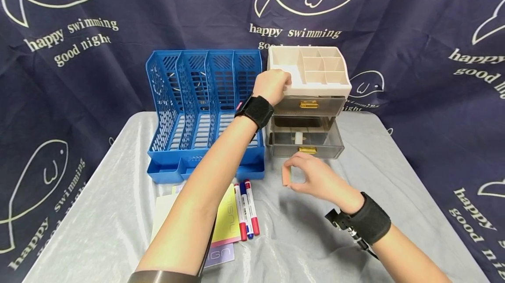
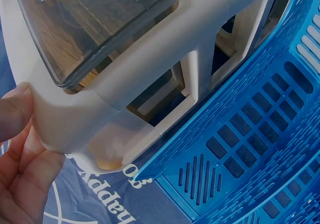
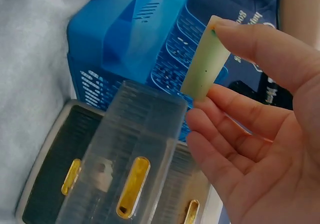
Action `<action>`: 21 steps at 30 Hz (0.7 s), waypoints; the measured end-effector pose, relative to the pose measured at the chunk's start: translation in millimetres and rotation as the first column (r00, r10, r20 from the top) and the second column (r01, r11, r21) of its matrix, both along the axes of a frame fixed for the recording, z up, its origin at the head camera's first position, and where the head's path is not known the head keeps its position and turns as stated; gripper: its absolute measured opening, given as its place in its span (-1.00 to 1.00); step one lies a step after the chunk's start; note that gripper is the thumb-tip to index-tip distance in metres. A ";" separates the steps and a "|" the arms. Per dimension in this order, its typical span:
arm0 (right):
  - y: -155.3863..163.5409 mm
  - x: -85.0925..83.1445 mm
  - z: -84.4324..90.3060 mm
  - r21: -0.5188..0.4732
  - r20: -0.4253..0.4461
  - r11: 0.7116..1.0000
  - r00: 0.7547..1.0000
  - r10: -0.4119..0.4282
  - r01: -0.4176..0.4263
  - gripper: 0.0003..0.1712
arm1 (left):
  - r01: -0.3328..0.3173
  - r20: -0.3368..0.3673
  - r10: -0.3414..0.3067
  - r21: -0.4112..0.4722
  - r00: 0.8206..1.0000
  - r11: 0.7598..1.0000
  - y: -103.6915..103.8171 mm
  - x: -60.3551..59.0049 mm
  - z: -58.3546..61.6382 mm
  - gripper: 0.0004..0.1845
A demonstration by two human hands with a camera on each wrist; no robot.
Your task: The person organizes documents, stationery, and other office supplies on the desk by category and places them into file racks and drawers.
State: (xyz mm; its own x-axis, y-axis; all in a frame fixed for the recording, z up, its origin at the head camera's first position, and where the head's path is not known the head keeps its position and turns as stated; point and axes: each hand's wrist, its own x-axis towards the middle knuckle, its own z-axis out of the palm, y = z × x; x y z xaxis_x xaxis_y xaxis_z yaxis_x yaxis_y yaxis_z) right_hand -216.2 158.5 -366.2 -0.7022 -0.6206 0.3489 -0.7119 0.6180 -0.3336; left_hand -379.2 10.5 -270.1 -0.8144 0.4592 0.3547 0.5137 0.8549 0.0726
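A beige desk organizer (image 1: 307, 70) with smoky transparent drawers stands at the back of the table. My left hand (image 1: 281, 83) grips its top front-left corner; in the left wrist view my thumb (image 2: 15, 112) presses on that corner (image 2: 75, 119). The lower drawer (image 1: 304, 140) is pulled out, with a small white item inside. Just in front of it, my right hand (image 1: 293, 174) pinches a small flat eraser-like block (image 1: 286, 177) between thumb and fingers. In the right wrist view the block (image 3: 204, 64) looks pale green and is held above the open drawer (image 3: 130, 149).
A blue slotted file rack (image 1: 205, 107) stands left of the organizer, touching it. Three markers (image 1: 246, 208) and yellow and purple notebooks (image 1: 226, 223) lie under my left forearm. A grey cloth (image 1: 394, 186) covers the table, and a navy printed backdrop hangs behind.
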 end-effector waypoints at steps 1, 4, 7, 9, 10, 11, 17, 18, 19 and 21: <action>1.1 -0.3 1.4 -0.003 -0.005 1.000 1.000 0.000 0.000 -0.59 | -0.001 0.001 0.001 0.002 1.000 1.000 -0.2 -0.1 -0.1 -0.78; 4.5 -1.1 6.0 -0.020 -0.002 1.000 1.000 -0.006 0.006 -0.57 | 0.000 -0.002 0.000 0.001 1.000 1.000 -0.6 -0.5 -0.3 -0.78; 7.8 -1.4 11.0 -0.016 0.010 1.000 1.000 -0.026 0.026 -0.56 | 0.002 -0.007 -0.001 0.003 1.000 1.000 -1.1 0.2 -0.6 -0.78; 9.7 -1.5 14.6 -0.007 0.022 0.999 0.999 -0.038 0.038 -0.55 | 0.001 -0.008 -0.001 0.005 1.000 1.000 -1.2 0.9 -0.6 -0.78; 10.6 -1.7 16.1 -0.001 0.021 0.999 0.999 -0.043 0.043 -0.54 | 0.001 -0.009 -0.001 0.006 1.000 1.000 -1.2 1.3 -0.6 -0.78; 11.5 -1.9 17.5 0.001 0.021 0.999 0.999 -0.044 0.044 -0.54 | 0.001 -0.008 -0.001 0.006 1.000 1.000 -1.1 1.5 -0.6 -0.78; 15.9 -2.9 23.0 -0.009 0.016 0.999 0.999 -0.046 0.046 -0.53 | -0.002 -0.008 0.002 0.004 1.000 1.000 -0.7 1.5 -0.2 -0.78; 16.6 -3.3 23.5 -0.010 0.017 0.999 0.999 -0.047 0.048 -0.54 | -0.002 -0.008 0.002 0.005 1.000 1.000 -0.7 1.8 0.0 -0.79; 17.1 -3.8 24.2 -0.012 0.016 0.999 0.999 -0.047 0.047 -0.54 | -0.004 -0.008 0.004 0.004 1.000 1.000 -0.9 1.9 0.2 -0.79; 18.2 -4.9 25.8 -0.015 0.010 0.999 0.999 -0.049 0.049 -0.55 | -0.004 -0.007 0.004 0.002 1.000 1.000 -1.1 2.0 0.3 -0.79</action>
